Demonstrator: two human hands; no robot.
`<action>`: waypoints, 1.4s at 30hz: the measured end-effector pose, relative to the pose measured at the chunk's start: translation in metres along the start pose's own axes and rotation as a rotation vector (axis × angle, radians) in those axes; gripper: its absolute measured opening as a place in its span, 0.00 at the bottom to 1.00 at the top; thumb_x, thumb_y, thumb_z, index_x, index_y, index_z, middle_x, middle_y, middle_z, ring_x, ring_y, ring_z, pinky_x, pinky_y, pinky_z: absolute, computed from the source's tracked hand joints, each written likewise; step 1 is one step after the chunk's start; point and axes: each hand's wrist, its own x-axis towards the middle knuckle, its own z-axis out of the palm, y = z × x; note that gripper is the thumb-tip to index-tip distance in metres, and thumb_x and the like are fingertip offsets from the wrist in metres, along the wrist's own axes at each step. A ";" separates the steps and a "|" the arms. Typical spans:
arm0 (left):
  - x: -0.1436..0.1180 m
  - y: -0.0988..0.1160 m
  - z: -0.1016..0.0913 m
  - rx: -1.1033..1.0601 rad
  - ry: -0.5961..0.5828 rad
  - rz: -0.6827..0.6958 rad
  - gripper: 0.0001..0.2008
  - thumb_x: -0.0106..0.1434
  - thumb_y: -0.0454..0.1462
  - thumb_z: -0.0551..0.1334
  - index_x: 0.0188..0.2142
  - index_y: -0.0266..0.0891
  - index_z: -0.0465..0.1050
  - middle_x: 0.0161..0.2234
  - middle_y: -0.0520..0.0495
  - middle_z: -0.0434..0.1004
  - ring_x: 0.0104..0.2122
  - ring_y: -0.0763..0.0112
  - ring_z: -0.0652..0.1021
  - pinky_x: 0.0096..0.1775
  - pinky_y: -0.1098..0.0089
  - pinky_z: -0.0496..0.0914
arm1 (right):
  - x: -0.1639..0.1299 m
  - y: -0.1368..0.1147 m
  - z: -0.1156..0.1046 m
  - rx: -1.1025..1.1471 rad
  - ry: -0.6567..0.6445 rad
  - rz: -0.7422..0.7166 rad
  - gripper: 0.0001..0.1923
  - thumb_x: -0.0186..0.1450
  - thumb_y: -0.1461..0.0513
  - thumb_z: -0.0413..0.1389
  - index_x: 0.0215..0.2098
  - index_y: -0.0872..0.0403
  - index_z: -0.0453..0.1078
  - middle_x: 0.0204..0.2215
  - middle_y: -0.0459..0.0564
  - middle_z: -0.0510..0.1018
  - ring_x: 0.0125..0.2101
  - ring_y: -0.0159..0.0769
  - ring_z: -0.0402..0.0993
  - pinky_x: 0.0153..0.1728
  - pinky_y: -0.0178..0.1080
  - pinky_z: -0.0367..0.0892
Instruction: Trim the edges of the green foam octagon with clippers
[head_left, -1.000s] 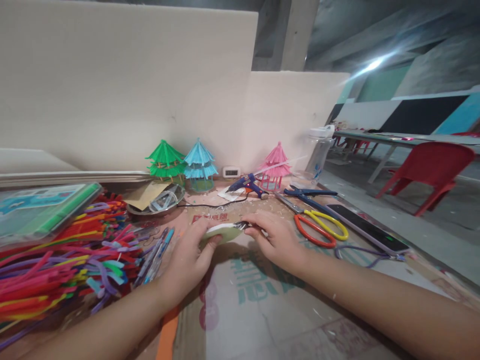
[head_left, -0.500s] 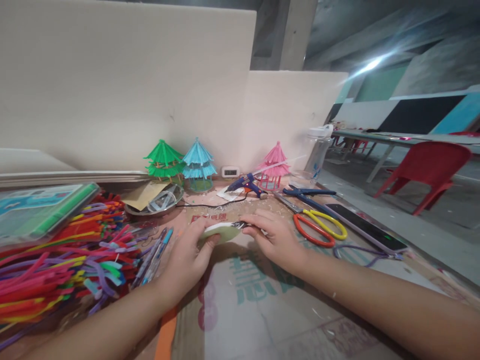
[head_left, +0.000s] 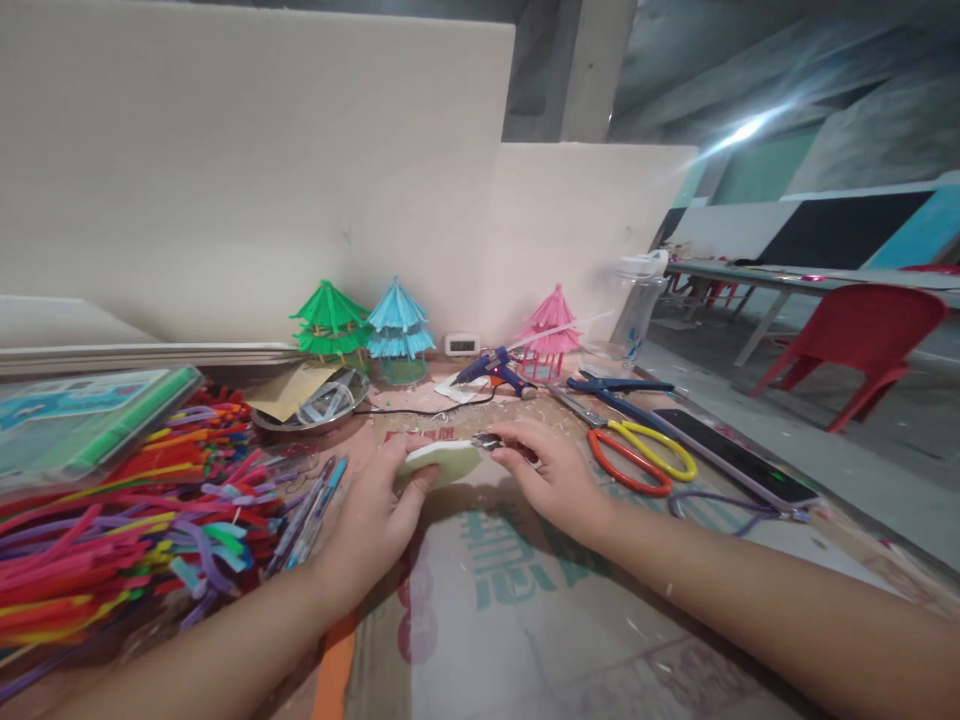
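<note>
My left hand (head_left: 379,505) presses down on a pale green round disc (head_left: 442,462) lying on the cardboard sheet (head_left: 525,610). My right hand (head_left: 551,475) grips a small dark-tipped tool (head_left: 489,441) whose point meets the disc's far right edge. Most of the tool is hidden inside my fingers, so I cannot tell what it is. Both forearms reach in from the bottom of the view.
A heap of coloured pipe cleaners (head_left: 127,510) and pens (head_left: 311,505) lie left. Behind stand green (head_left: 330,322), blue (head_left: 400,325) and pink (head_left: 551,325) paper pagodas, a glue gun (head_left: 495,370) and a metal dish (head_left: 315,410). Scissors (head_left: 637,455), a phone (head_left: 731,460) and a bottle (head_left: 637,310) are right.
My right hand has shifted slightly back and up along the disc's edge with the tool. The left hand has stayed on the disc.
</note>
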 end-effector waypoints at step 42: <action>0.003 -0.001 0.004 -0.185 -0.029 -0.165 0.08 0.60 0.40 0.57 0.38 0.40 0.69 0.33 0.50 0.75 0.33 0.67 0.75 0.35 0.70 0.69 | -0.002 -0.003 0.005 0.197 -0.119 0.200 0.09 0.60 0.60 0.53 0.36 0.55 0.71 0.29 0.49 0.77 0.28 0.35 0.72 0.28 0.36 0.68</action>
